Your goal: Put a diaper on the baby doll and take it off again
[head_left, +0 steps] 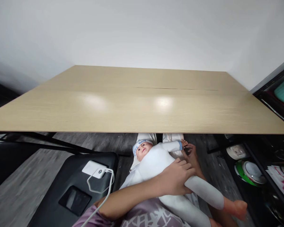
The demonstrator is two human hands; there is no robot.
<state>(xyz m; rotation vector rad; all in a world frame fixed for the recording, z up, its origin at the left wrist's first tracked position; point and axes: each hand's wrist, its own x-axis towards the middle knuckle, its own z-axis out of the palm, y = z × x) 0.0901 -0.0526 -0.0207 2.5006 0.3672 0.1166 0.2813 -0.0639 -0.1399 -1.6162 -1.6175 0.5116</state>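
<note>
A baby doll (156,159) in a white suit and a white cap with blue lettering lies on its back across my lap. Its head points to the far left and its bare feet to the near right. My left hand (178,176) is closed over the doll's hip and upper leg, its fingertips curled out of sight on the far side. At the doll's outstretched hand, beside the blue cuff, my right hand (191,154) has its fingers bent together and touching the small hand. Part of my right palm is hidden behind my left hand.
A wooden table (132,110) spans the view ahead, its front edge above the doll's head. To the left, a black padded stool (52,176) bears a white power bank (94,169) with a cable and a dark phone (75,200). Dark shelves (253,157) with containers stand right.
</note>
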